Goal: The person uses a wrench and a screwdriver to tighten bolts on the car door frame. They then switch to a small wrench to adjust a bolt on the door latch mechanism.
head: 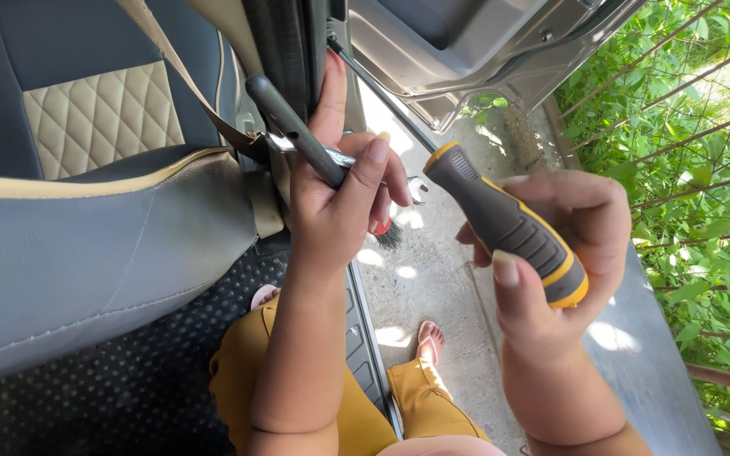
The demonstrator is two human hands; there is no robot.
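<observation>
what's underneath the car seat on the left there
Under the grey car seat a black studded floor mat shows. How far it runs beneath is covered by the cushion.

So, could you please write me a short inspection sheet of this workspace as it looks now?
Surface: dotted black floor mat beside grey car seat.
Job's things: grey-and-orange tool handle; dark metal bar; spanner; small brush.
Clutter: nothing seen.
Hands: left hand grips the bar, spanner and brush; right hand grips the handle.
Cables: none; tan seat belt hangs by the seat.
Surroundings: open door, concrete ground, green bushes.
</observation>
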